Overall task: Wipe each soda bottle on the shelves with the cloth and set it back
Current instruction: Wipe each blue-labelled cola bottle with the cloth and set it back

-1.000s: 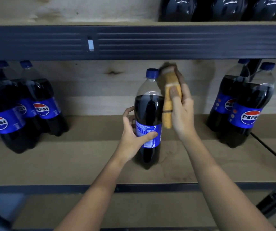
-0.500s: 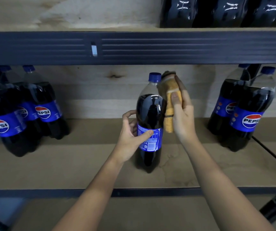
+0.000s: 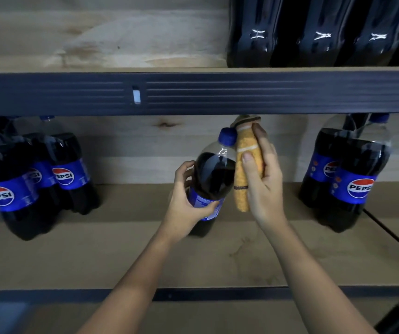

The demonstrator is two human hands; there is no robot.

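- Where the middle shelf [image 3: 73, 256] begins at the left edge, a cluster of dark Pepsi bottles [image 3: 36, 179] stands with blue labels facing out, well apart from the hands.
- Above them, the dark metal shelf beam [image 3: 217, 92] runs across the whole view, with a small pale slot near its middle.
- Near the centre, the left hand [image 3: 188, 208] grips the soda bottle [image 3: 211, 179] around its blue label, thumb across the front and fingers curled behind.
- That bottle is tilted, its blue cap [image 3: 227, 137] leaning up and to the right; whether its base touches the shelf board cannot be told.
- Just right of it, the right hand [image 3: 263, 186] holds a folded yellow cloth [image 3: 244, 169], thumb pressed on the front and fingers wrapped behind, with the cloth against the bottle's neck and shoulder.
- Farther right, two more Pepsi bottles [image 3: 352, 179] stand on the same shelf, apart from the hands.
- On the upper shelf at the right, the lower parts of a row of dark bottles [image 3: 314, 32] show.
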